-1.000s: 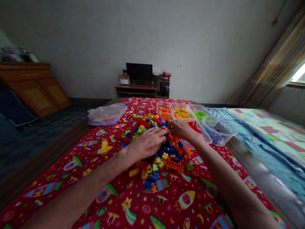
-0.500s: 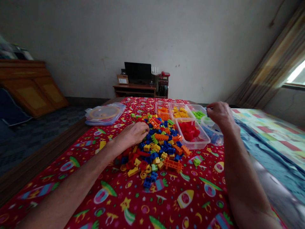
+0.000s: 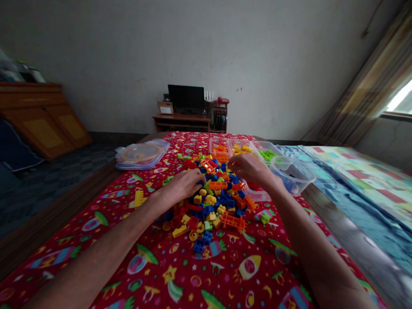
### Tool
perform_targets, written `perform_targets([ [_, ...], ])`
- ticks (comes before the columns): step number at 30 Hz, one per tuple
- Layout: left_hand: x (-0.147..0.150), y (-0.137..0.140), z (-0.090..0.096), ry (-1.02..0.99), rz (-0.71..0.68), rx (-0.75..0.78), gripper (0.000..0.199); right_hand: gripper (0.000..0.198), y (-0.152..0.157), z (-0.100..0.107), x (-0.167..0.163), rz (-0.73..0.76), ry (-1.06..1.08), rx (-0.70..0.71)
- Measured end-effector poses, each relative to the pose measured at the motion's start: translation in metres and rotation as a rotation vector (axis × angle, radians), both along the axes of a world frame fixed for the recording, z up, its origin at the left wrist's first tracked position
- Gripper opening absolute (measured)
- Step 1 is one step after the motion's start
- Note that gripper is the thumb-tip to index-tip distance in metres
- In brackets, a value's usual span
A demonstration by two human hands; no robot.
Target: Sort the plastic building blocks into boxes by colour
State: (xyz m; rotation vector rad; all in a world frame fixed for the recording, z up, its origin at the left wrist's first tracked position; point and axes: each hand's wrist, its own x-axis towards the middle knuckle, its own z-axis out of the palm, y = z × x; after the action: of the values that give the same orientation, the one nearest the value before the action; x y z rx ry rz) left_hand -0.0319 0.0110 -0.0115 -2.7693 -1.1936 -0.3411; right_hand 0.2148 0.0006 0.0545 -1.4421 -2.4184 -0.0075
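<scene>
A mixed heap of plastic building bricks (image 3: 210, 200), in blue, yellow, orange, red and green, lies in the middle of the table. At its left side my left hand (image 3: 186, 183) has its fingers curled down among the bricks; whatever they grip is hidden. My right hand (image 3: 248, 167) hovers over the heap's right edge, fingers bent and loosely apart, no brick visible in them. It covers much of the clear tub of red bricks (image 3: 257, 195). Behind stand tubs of orange bricks (image 3: 220, 153), yellow bricks (image 3: 242, 148) and green bricks (image 3: 268, 155). A round tub of blue bricks (image 3: 292, 178) stands at the right.
Stacked clear lids (image 3: 141, 153) lie at the back left of the red patterned tablecloth (image 3: 180, 274). A lone yellow brick (image 3: 139, 199) lies left of the heap, and a green brick (image 3: 265, 219) to its right. A bed (image 3: 363, 189) adjoins the table's right side.
My right hand has moved left from above the round blue-brick tub to the heap's right edge. My left hand has shifted slightly, staying at the heap's left side.
</scene>
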Motion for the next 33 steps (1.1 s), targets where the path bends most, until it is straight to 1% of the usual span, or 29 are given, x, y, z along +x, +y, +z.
perform_targets([
  [2, -0.003, 0.006, -0.001, -0.026, 0.015, -0.019, 0.017, 0.022, -0.004, -0.011, -0.021, 0.072, -0.065, -0.048],
  [5, -0.008, 0.012, 0.000, -0.046, 0.056, -0.041, 0.018, 0.020, -0.008, -0.024, -0.037, 0.102, -0.119, -0.048],
  [8, -0.010, 0.014, 0.001, -0.072, 0.088, -0.057, 0.018, 0.019, -0.007, -0.033, -0.039, 0.095, -0.164, -0.020],
  [12, -0.007, 0.014, 0.002, -0.187, 0.133, -0.074, 0.022, 0.028, -0.004, -0.033, -0.033, 0.012, -0.208, -0.027],
  [14, -0.006, 0.016, 0.003, -0.309, 0.157, -0.114, 0.026, 0.029, -0.003, -0.029, -0.029, -0.018, -0.194, -0.054],
  [16, -0.003, 0.018, 0.005, -0.493, 0.153, -0.168, 0.028, 0.026, -0.004, -0.026, -0.026, -0.008, -0.146, -0.059],
  [18, 0.002, 0.019, 0.007, -0.724, 0.124, -0.264, 0.031, 0.025, -0.004, -0.026, -0.027, 0.064, -0.042, -0.035],
  [21, 0.012, 0.016, 0.006, -1.014, 0.091, -0.455, 0.044, 0.031, -0.004, -0.034, -0.036, 0.236, 0.152, 0.026],
  [23, 0.019, 0.012, 0.005, -1.101, 0.085, -0.538, 0.050, 0.028, -0.004, -0.040, -0.043, 0.295, 0.201, 0.057],
  [24, 0.022, 0.009, 0.005, -1.110, 0.079, -0.560, 0.049, 0.024, -0.003, -0.042, -0.044, 0.289, 0.198, 0.066],
  [25, 0.024, 0.007, 0.004, -1.101, 0.077, -0.558, 0.046, 0.021, -0.003, -0.041, -0.044, 0.261, 0.182, 0.073],
  [26, 0.024, 0.006, 0.004, -1.066, 0.080, -0.522, 0.041, 0.020, -0.003, -0.039, -0.042, 0.217, 0.158, 0.084],
  [27, 0.023, 0.005, 0.003, -1.000, 0.090, -0.446, 0.034, 0.020, -0.002, -0.035, -0.037, 0.160, 0.133, 0.102],
  [28, 0.020, 0.005, 0.003, -0.900, 0.097, -0.343, 0.027, 0.021, -0.001, -0.029, -0.029, 0.094, 0.107, 0.128],
  [30, 0.012, 0.007, 0.000, -0.625, 0.082, -0.142, 0.016, 0.023, 0.004, -0.016, -0.006, -0.064, 0.060, 0.200],
  [31, 0.007, 0.009, -0.002, -0.479, 0.061, -0.084, 0.015, 0.025, 0.006, -0.009, 0.008, -0.150, 0.041, 0.234],
  [33, 0.001, 0.012, -0.006, -0.249, 0.009, -0.056, 0.019, 0.029, 0.011, 0.001, 0.040, -0.332, 0.008, 0.275],
])
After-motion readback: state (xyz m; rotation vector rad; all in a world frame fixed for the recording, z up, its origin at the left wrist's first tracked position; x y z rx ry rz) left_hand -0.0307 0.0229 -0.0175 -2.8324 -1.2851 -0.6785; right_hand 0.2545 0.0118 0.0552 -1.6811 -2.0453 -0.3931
